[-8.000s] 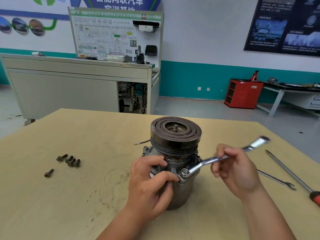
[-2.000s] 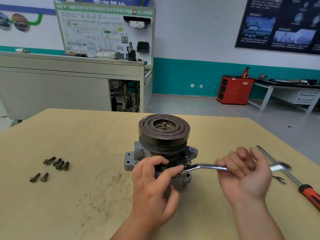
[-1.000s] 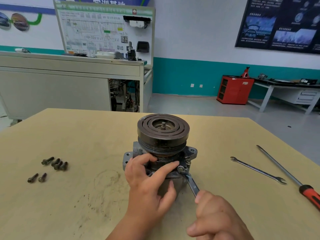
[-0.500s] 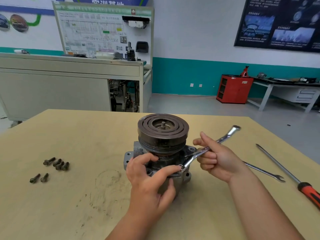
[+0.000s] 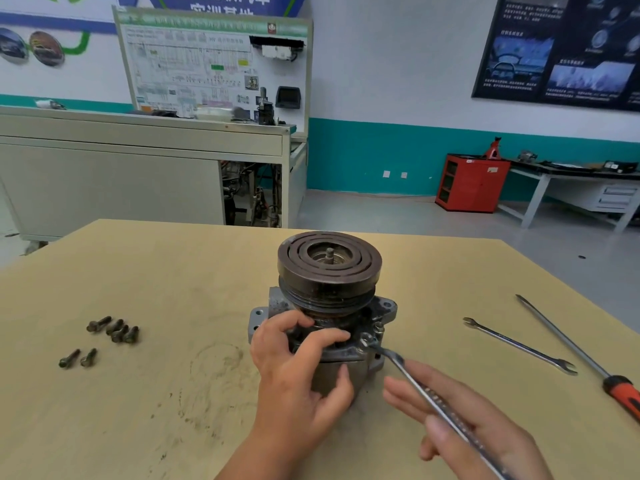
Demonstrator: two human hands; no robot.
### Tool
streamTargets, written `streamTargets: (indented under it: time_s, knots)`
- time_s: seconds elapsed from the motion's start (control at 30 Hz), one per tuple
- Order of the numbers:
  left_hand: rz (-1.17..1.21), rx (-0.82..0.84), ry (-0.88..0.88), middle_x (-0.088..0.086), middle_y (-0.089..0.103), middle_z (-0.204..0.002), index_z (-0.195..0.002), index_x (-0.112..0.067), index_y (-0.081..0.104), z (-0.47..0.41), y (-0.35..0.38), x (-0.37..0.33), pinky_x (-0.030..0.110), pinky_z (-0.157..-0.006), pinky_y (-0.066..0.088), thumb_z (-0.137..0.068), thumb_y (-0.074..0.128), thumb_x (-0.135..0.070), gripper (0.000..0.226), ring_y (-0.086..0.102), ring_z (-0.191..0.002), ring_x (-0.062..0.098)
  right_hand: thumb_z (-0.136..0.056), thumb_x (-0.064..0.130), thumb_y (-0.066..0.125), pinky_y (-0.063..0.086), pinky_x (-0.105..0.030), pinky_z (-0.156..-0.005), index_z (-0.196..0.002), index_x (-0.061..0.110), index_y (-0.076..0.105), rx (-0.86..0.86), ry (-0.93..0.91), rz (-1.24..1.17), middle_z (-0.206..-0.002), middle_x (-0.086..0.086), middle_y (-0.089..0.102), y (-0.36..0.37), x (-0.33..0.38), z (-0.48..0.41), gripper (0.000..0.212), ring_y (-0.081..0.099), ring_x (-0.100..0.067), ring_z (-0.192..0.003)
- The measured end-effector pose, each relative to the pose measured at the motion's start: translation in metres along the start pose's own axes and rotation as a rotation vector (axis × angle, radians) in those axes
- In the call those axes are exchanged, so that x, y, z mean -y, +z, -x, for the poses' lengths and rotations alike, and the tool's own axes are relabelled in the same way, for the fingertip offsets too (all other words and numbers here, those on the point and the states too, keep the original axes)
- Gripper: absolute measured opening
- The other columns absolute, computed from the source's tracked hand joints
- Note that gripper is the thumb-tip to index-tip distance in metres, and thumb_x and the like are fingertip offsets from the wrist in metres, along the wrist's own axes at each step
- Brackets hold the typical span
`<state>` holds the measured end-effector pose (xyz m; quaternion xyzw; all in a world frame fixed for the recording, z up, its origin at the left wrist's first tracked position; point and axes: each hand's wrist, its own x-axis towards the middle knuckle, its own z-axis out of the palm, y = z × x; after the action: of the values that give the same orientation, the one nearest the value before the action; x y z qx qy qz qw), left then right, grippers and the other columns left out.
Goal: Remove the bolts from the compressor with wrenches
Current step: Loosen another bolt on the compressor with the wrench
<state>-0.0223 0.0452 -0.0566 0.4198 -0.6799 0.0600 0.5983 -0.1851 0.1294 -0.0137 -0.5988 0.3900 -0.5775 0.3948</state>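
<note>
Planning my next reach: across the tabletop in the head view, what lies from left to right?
loose bolts → compressor → working wrench → spare wrench → screwdriver

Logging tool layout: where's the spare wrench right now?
Head view: the spare open-end wrench lies flat on the table, right of the compressor, just left of the red-handled screwdriver and roughly parallel to it.

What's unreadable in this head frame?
- Wrench tail end: head view, cut off by the bottom edge.
- Compressor front face: head view, covered by the left hand.
- Screwdriver handle end: head view, cut off by the right edge.
- Bolt under the wrench head: head view, too small to tell how far it's out.
</note>
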Motion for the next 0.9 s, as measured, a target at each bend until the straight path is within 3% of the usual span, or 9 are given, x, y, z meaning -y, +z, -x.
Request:
streamTargets:
  time_s: [0.17,0.27,0.33,0.4,0.53,0.63,0.8,0.87,0.9]
  knots:
    - [0.008,0.005,-0.005,-0.015,0.028,-0.109,-0.098,-0.038,0.057,0.000,0.001,0.001,0.040,-0.091,0.033,-0.067,0.058,-0.035,0.031,0.031,-0.109,0.002,-0.054,0.039,0.065,0.044,-0.002,-0.067,-0.091,0.057,0.065,-0.012,0.019,0.134,-0.081,0.011,0.075,0.010,0.011,-0.003,0.041,0.070,-0.002,-0.082]
    - [0.001,0.015,-0.015,-0.014,0.028,-0.110,-0.103,-0.039,0.057,-0.001,0.001,0.001,0.051,-0.090,0.039,-0.068,0.057,-0.035,0.036,0.032,-0.108,0.008,-0.055,0.050,0.058,0.041,-0.005,-0.049,-0.083,0.038,0.074,-0.010,0.006,0.087,-0.064,-0.004,0.072,-0.001,0.017,-0.019,0.034,0.069,-0.013,-0.058]
    - [-0.001,0.026,0.007,-0.013,0.028,-0.110,-0.108,-0.038,0.059,-0.001,0.000,0.000,0.058,-0.085,0.043,-0.069,0.056,-0.033,0.039,0.032,-0.108,0.009,-0.063,0.043,0.061,0.034,-0.012,-0.039,-0.072,0.021,0.076,-0.087,0.042,0.024,-0.046,-0.012,0.061,-0.009,0.014,-0.040,0.028,0.055,-0.019,-0.037]
    - [0.006,0.029,0.020,-0.012,0.028,-0.110,-0.109,-0.038,0.060,-0.001,-0.001,0.000,0.061,-0.082,0.043,-0.071,0.056,-0.032,0.039,0.032,-0.108,0.011,-0.065,0.039,0.066,0.028,-0.017,-0.036,-0.058,0.009,0.069,-0.158,0.118,-0.038,-0.035,-0.004,0.045,-0.015,0.004,-0.062,0.031,0.038,-0.012,-0.031]
    - [0.032,0.024,0.031,-0.012,0.028,-0.110,-0.107,-0.040,0.062,-0.001,-0.001,-0.002,0.062,-0.081,0.041,-0.073,0.056,-0.029,0.035,0.034,-0.107,0.016,-0.069,0.035,0.062,0.023,-0.015,-0.035,-0.074,0.011,0.061,-0.176,0.321,-0.357,-0.038,0.008,0.029,-0.018,-0.020,-0.090,0.025,0.025,-0.005,-0.033]
    - [0.033,0.025,0.048,-0.012,0.028,-0.112,-0.109,-0.041,0.061,0.000,-0.001,0.000,0.060,-0.083,0.041,-0.075,0.056,-0.029,0.037,0.035,-0.108,0.018,-0.075,0.037,0.056,0.024,-0.014,-0.033,-0.057,0.016,0.058,-0.076,0.434,-0.601,-0.032,0.010,0.026,-0.020,-0.028,-0.093,0.027,0.024,-0.001,-0.028]
    - [0.049,0.047,-0.025,-0.010,0.031,-0.112,-0.121,-0.042,0.050,0.003,-0.002,0.001,0.056,-0.089,0.040,-0.073,0.053,-0.029,0.050,0.036,-0.109,0.014,-0.077,0.040,0.051,0.032,-0.012,-0.038,-0.062,0.017,0.067,-0.196,0.137,-0.599,-0.050,-0.003,0.051,-0.028,-0.011,-0.056,0.032,0.046,-0.013,-0.042]
    - [0.047,0.056,-0.032,-0.013,0.030,-0.112,-0.113,-0.039,0.055,0.002,-0.003,0.001,0.057,-0.088,0.041,-0.072,0.053,-0.030,0.042,0.036,-0.109,0.016,-0.058,0.057,0.072,0.032,-0.007,-0.039,-0.076,0.025,0.075,-0.171,0.083,-0.461,-0.068,-0.007,0.070,-0.023,-0.001,-0.038,0.037,0.065,-0.017,-0.054]
    - [0.047,0.059,-0.030,-0.014,0.028,-0.111,-0.109,-0.038,0.056,0.002,-0.003,0.001,0.057,-0.088,0.041,-0.071,0.053,-0.031,0.038,0.036,-0.108,0.017,-0.042,0.065,0.079,0.033,-0.007,-0.037,-0.085,0.025,0.076,-0.137,0.085,-0.368,-0.076,-0.005,0.074,-0.019,0.001,-0.031,0.058,0.069,-0.017,-0.061]
